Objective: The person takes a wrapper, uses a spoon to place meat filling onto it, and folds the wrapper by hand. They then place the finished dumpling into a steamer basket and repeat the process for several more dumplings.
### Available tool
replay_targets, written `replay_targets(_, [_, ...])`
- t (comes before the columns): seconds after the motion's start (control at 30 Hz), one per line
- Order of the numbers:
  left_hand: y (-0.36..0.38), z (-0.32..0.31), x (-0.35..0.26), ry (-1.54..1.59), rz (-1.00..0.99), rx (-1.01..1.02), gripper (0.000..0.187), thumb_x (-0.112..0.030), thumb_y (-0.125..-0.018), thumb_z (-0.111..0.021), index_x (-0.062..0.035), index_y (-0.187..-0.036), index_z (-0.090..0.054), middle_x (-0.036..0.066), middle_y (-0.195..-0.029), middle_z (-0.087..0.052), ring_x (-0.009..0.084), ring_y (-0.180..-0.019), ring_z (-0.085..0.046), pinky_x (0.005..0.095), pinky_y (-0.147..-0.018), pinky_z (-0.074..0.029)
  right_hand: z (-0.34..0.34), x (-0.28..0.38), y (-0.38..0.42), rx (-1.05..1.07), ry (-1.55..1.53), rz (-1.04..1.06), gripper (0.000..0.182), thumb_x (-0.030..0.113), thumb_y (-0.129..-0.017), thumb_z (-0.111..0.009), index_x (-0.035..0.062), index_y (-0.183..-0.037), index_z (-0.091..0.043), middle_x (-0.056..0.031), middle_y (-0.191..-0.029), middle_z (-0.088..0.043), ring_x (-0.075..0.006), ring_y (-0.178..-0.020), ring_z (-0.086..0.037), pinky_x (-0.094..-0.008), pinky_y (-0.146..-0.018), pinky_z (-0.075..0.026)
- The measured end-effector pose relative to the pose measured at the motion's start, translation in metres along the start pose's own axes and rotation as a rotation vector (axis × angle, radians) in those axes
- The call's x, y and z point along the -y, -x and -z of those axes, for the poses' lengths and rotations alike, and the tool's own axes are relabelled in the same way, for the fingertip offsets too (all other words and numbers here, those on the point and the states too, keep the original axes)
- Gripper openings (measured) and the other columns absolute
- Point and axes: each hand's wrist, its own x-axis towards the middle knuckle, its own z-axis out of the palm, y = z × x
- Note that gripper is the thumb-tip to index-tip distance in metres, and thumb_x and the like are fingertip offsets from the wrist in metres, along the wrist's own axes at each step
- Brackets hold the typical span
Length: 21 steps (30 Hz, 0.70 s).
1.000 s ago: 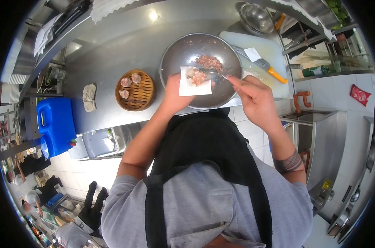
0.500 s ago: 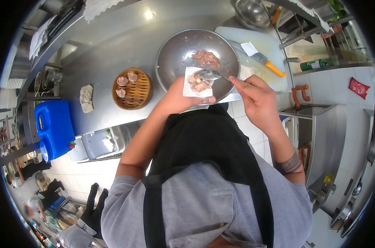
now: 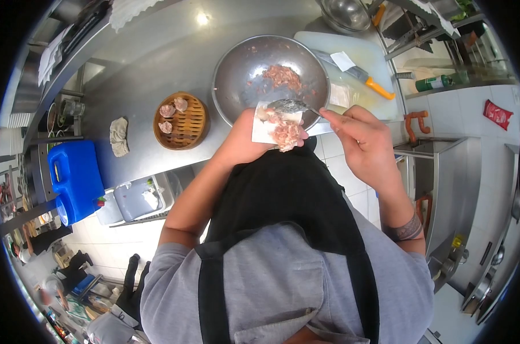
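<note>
My left hand [image 3: 245, 137] holds a thin white wrapper [image 3: 262, 133] over the near rim of a large steel bowl [image 3: 231, 74]. Pinkish minced filling [image 3: 287, 133] lies on the wrapper's right side and reaches its lower edge. A metal spoon [image 3: 288, 106] touches the top of the wrapper, its handle pinched in the fingers of my right hand [image 3: 360, 143]. More minced filling [image 3: 282, 77] sits inside the bowl. Left of it, a round bamboo steamer [image 3: 197, 122] holds three small filled dumplings [image 3: 166, 111] in its left part.
A knife with a yellow handle [image 3: 379, 89] and a white piece [image 3: 342, 61] rest on the cutting board [image 3: 380, 54]. Steel bowls [image 3: 347, 14] stand behind. A folded cloth [image 3: 119, 137] and a blue jug [image 3: 79, 180] are at the left. Other people are at lower left.
The filling on the wrapper has spread downward and right, to the lower edge. My left fingertips now show behind it, and the thumb no longer lies across the wrapper's front.
</note>
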Motion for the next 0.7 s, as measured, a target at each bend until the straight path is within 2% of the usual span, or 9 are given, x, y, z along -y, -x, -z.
replay_targets(0.03, [0.001, -0.002, 0.001, 0.001, 0.002, 0.003, 0.031, -0.001, -0.091, -0.074, 0.0035, -0.122, -0.070, 0.012, -0.108, -0.079, 0.0195, -0.101, -0.075, 0.0341, -0.095, -0.058, -0.001, -0.001, 0.002, -0.001, 0.000, -0.004, 0.040, -0.009, -0.086, -0.066, 0.0066, -0.122, -0.077, -0.0124, -0.082, -0.058, -0.0274, -0.071, -0.059, -0.0364, -0.067, -0.050])
replay_targets(0.1, [0.002, -0.005, 0.005, 0.270, 0.065, 0.023, 0.031, 0.000, -0.090, -0.074, 0.0060, -0.120, -0.067, 0.015, -0.106, -0.078, 0.0219, -0.097, -0.076, 0.0348, -0.091, -0.060, -0.003, -0.002, 0.005, -0.080, 0.072, 0.057, 0.040, -0.010, -0.086, -0.066, 0.0058, -0.121, -0.077, -0.0123, -0.082, -0.059, -0.0263, -0.070, -0.059, -0.0365, -0.065, -0.049])
replay_targets(0.23, [0.003, -0.007, 0.010, 0.381, 0.087, 0.002, 0.031, 0.001, -0.090, -0.074, 0.0061, -0.119, -0.066, 0.018, -0.105, -0.078, 0.0235, -0.094, -0.077, 0.0359, -0.088, -0.062, 0.007, -0.002, 0.009, -0.176, 0.028, 0.021, 0.039, -0.011, -0.085, -0.067, 0.0057, -0.118, -0.077, -0.0119, -0.079, -0.058, -0.0248, -0.067, -0.057, -0.0358, -0.062, -0.047])
replay_targets(0.33, [0.000, -0.003, 0.012, 0.252, 0.067, -0.047, 0.030, 0.002, -0.090, -0.073, 0.0062, -0.118, -0.067, 0.016, -0.105, -0.078, 0.0225, -0.097, -0.076, 0.0358, -0.090, -0.061, 0.034, -0.001, 0.018, -0.065, 0.027, 0.032, 0.037, -0.010, -0.084, -0.069, 0.0063, -0.116, -0.078, -0.0109, -0.076, -0.057, -0.0232, -0.064, -0.056, -0.0337, -0.060, -0.046])
replay_targets(0.4, [-0.002, 0.003, 0.017, 0.064, -0.096, -0.050, 0.030, 0.004, -0.089, -0.072, 0.0040, -0.119, -0.068, 0.013, -0.105, -0.078, 0.0211, -0.100, -0.075, 0.0355, -0.093, -0.058, 0.040, -0.002, 0.026, 0.078, 0.023, 0.025, 0.035, -0.009, -0.085, -0.070, 0.0070, -0.114, -0.079, -0.0101, -0.075, -0.057, -0.0233, -0.064, -0.056, -0.0331, -0.060, -0.046])
replay_targets(0.53, [0.000, 0.001, 0.008, -0.142, -0.113, -0.078, 0.032, 0.004, -0.088, -0.072, 0.0009, -0.119, -0.070, 0.010, -0.106, -0.079, 0.0194, -0.103, -0.074, 0.0343, -0.093, -0.056, 0.026, -0.003, 0.024, 0.071, 0.031, 0.039, 0.034, -0.008, -0.085, -0.070, 0.0072, -0.114, -0.079, -0.0099, -0.076, -0.058, -0.0240, -0.064, -0.057, -0.0337, -0.060, -0.046])
replay_targets(0.6, [0.004, -0.001, 0.006, -0.313, -0.091, -0.164, 0.033, 0.000, -0.086, -0.075, -0.0020, -0.119, -0.072, 0.008, -0.109, -0.078, 0.0184, -0.102, -0.073, 0.0328, -0.092, -0.056, 0.021, -0.005, 0.019, -0.003, 0.022, 0.077, 0.034, -0.007, -0.085, -0.070, 0.0075, -0.114, -0.079, -0.0099, -0.076, -0.059, -0.0246, -0.065, -0.058, -0.0346, -0.060, -0.047])
replay_targets(0.7, [0.002, -0.003, 0.005, -0.287, -0.067, -0.148, 0.037, -0.008, -0.085, -0.083, 0.0001, -0.119, -0.073, 0.009, -0.111, -0.078, 0.0170, -0.102, -0.072, 0.0324, -0.092, -0.055, 0.022, -0.006, 0.014, -0.003, 0.052, 0.112, 0.038, -0.009, -0.082, -0.069, 0.0082, -0.115, -0.079, -0.0096, -0.077, -0.059, -0.0252, -0.067, -0.060, -0.0359, -0.061, -0.048])
